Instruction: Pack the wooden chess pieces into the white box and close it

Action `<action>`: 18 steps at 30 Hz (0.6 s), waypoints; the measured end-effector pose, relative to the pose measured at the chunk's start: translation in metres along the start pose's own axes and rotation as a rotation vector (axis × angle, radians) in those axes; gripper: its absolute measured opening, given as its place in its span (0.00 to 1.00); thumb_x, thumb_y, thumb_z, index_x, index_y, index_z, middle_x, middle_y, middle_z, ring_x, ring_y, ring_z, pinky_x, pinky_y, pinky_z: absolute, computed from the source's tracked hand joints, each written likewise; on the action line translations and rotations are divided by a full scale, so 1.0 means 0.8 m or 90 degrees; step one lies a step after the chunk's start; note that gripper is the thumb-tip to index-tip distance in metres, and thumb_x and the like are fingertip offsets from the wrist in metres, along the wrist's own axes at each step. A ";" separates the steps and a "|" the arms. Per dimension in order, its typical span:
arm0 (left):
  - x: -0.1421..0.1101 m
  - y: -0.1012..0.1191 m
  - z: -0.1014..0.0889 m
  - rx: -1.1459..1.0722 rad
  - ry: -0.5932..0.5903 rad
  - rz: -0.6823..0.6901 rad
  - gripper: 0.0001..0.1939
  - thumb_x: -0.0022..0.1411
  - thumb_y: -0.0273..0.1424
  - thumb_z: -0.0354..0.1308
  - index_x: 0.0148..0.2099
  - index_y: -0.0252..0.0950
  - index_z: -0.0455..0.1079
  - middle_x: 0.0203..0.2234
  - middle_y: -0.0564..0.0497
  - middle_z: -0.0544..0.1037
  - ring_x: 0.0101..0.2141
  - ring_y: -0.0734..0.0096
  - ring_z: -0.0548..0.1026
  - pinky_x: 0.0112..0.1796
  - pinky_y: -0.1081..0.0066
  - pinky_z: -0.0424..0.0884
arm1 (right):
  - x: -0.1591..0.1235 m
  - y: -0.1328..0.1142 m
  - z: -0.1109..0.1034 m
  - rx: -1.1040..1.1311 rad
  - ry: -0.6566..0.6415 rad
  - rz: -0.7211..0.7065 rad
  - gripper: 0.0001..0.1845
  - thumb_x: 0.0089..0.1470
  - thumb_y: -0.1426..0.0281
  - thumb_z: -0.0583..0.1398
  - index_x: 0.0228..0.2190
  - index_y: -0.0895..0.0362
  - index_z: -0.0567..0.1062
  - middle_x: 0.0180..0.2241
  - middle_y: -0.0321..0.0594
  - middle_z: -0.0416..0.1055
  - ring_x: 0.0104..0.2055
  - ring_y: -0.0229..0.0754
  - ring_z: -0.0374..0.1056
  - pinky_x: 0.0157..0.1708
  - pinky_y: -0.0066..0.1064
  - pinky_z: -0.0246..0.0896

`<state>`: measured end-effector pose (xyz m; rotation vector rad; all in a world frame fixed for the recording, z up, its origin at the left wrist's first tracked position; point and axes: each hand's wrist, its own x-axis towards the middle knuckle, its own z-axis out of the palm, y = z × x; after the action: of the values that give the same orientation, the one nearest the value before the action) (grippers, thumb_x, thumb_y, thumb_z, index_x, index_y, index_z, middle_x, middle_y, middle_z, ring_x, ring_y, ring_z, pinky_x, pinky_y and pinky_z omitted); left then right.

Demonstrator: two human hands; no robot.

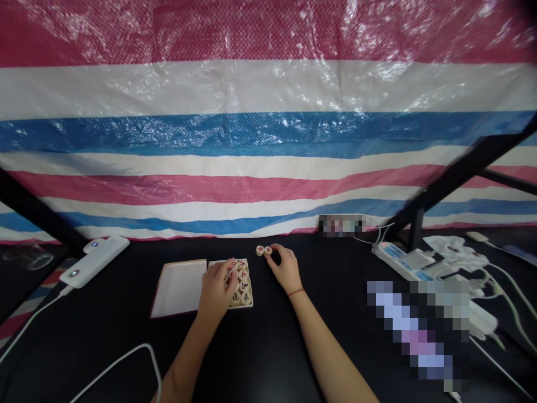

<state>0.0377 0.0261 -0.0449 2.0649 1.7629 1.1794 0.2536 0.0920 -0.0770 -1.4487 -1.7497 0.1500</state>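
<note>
A small open box [250,291] holds several round wooden chess pieces with red and black characters. Its flat lid [179,286] lies just to its left on the black table. My left hand [216,290] rests over the box's left side, fingers curled on the pieces inside. My right hand [286,266] is on the table to the right of the box, its fingertips touching the nearer of two loose pieces [264,251] that lie side by side.
A white power bank [94,260] with a cable lies at the left, next to a glass [27,256]. A power strip [398,263], plugs and white cables crowd the right. Black metal bars slant at both sides. A striped tarp hangs behind.
</note>
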 end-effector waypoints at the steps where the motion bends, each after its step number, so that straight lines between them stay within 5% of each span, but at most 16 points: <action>1: 0.002 0.001 -0.002 0.042 0.009 -0.020 0.14 0.62 0.31 0.51 0.47 0.40 0.72 0.37 0.46 0.78 0.40 0.60 0.74 0.45 0.60 0.68 | 0.000 -0.005 -0.002 -0.003 0.027 0.000 0.12 0.58 0.63 0.56 0.39 0.56 0.73 0.39 0.44 0.75 0.43 0.49 0.67 0.44 0.41 0.61; 4: 0.009 0.006 -0.010 0.202 -0.016 -0.096 0.12 0.62 0.32 0.51 0.41 0.39 0.75 0.36 0.45 0.79 0.40 0.55 0.72 0.43 0.58 0.65 | -0.005 -0.026 -0.004 0.013 0.060 -0.011 0.10 0.58 0.66 0.55 0.37 0.57 0.73 0.37 0.44 0.75 0.42 0.48 0.67 0.44 0.40 0.61; 8: 0.023 0.017 -0.014 0.330 -0.114 -0.140 0.16 0.64 0.35 0.49 0.35 0.37 0.77 0.33 0.42 0.78 0.42 0.50 0.71 0.42 0.55 0.62 | -0.018 -0.062 0.004 0.114 -0.046 -0.021 0.09 0.59 0.67 0.55 0.38 0.55 0.72 0.32 0.40 0.74 0.36 0.44 0.69 0.40 0.35 0.63; 18: 0.029 0.027 0.003 0.320 -0.162 -0.159 0.18 0.66 0.38 0.47 0.38 0.36 0.76 0.36 0.41 0.78 0.44 0.49 0.70 0.43 0.54 0.59 | -0.031 -0.081 0.011 0.140 -0.102 0.006 0.06 0.58 0.66 0.56 0.34 0.55 0.71 0.29 0.38 0.73 0.34 0.43 0.69 0.37 0.32 0.63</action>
<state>0.0548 0.0416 -0.0235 2.0288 2.2622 0.4097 0.1987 0.0534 -0.0583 -1.3144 -1.7919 0.4600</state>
